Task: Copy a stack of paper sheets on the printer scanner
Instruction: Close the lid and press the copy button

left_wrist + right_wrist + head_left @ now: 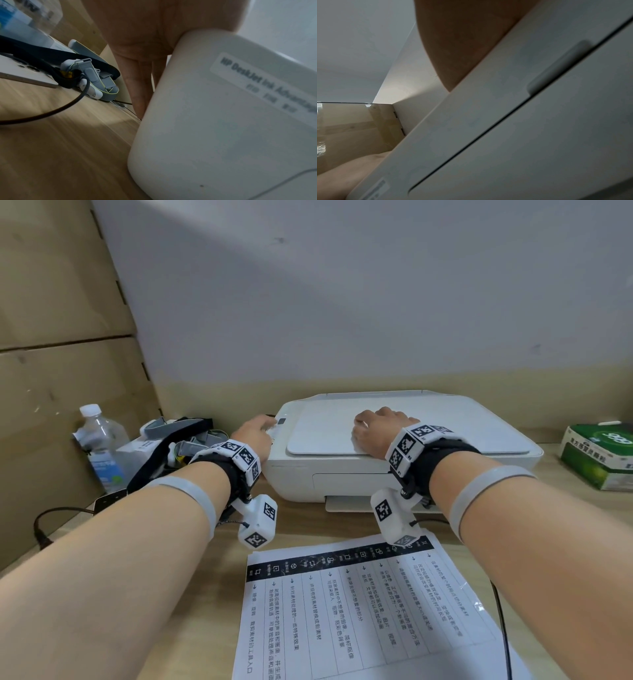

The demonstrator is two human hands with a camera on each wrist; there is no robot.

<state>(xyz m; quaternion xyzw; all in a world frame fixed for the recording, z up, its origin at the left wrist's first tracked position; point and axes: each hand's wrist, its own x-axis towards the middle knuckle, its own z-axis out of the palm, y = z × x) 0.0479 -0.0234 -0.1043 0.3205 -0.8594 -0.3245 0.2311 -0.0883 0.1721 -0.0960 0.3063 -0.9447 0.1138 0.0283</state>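
Observation:
A white printer (342,470) stands at the back of the wooden desk, its scanner lid (445,426) down. My left hand (257,433) is at the printer's left top corner, one finger stretched onto the control panel. In the left wrist view its other fingers (139,88) hang straight down the printer's (223,121) side. My right hand (380,429) rests on the lid near its front edge, holding nothing; in the right wrist view only its palm (462,40) shows above the printer's front (505,108). A printed paper stack (359,604) lies on the desk in front.
A water bottle (99,443) and a pile of straps and small devices (171,446) sit left of the printer. Cardboard boxes (61,337) wall off the left. A green box (599,457) stands at the right. A black cable (503,628) runs beside the paper.

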